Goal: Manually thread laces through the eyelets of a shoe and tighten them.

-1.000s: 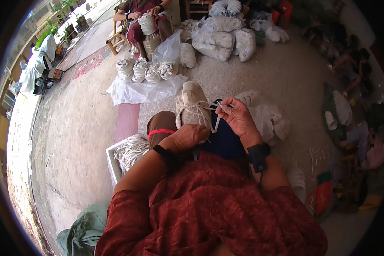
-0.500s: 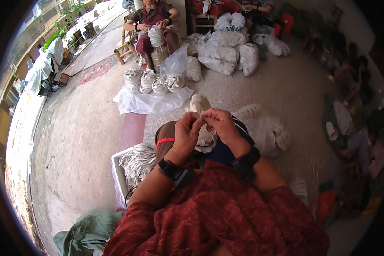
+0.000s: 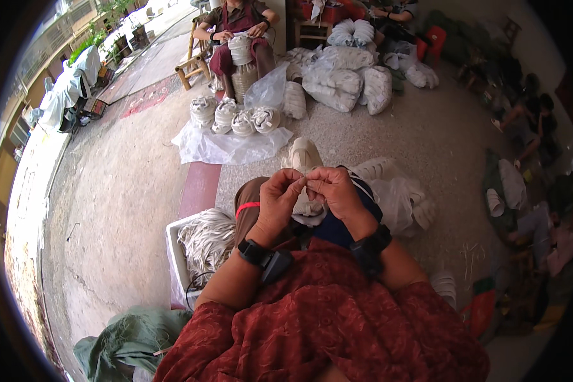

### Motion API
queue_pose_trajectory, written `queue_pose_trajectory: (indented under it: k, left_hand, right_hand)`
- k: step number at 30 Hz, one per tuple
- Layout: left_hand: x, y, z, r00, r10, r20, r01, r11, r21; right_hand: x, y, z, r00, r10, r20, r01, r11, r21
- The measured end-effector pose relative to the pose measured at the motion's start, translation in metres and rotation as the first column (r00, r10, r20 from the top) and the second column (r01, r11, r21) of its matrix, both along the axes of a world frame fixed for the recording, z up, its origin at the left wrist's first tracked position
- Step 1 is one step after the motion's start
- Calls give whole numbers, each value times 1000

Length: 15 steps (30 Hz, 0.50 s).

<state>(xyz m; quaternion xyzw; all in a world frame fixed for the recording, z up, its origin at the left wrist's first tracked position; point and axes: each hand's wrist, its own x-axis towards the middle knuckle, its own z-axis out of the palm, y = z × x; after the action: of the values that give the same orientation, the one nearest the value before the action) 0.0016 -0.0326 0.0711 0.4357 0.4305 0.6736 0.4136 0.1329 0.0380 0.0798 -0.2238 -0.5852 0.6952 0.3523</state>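
Note:
A cream lace-up shoe (image 3: pixel 304 155) is propped between my knees, its toe pointing away from me. Just above it my left hand (image 3: pixel 280 194) is closed, thumb and forefinger pinched together. My right hand (image 3: pixel 331 189) pinches at the same spot, fingertips touching those of the left. Between them is a thin pale shoelace, mostly covered by the fingers. Both hands hide the shoe's middle, while part of its heel end shows below them.
A white box (image 3: pixel 174 248) full of pale laces (image 3: pixel 205 240) stands by my left leg. To my right lies a plastic bag of shoes (image 3: pixel 395 204). Ahead, bundled shoes (image 3: pixel 242 122) rest on plastic sheeting (image 3: pixel 226 149). A co-worker (image 3: pixel 242 32) sits beyond; a green cloth (image 3: pixel 130 340) lies lower left.
My view has shifted slightly. Both my hands stay pinched together above the shoe, with the fingertips slightly repositioned. The co-worker's hands have moved apart over the stacked bundle.

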Motion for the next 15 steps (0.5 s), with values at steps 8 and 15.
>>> queue_pose_trajectory:
  k: [8, 15]
  left_hand:
    - [-4, -10, 5, 999, 7, 31, -7, 1000, -2]
    - [-4, -10, 2, 1000, 3, -10, -2, 997, 80]
  right_hand:
    - [0, 2, -4, 994, 82, 69, -82, 997, 5]
    - [2, 3, -6, 985, 128, 115, -129, 992, 5]
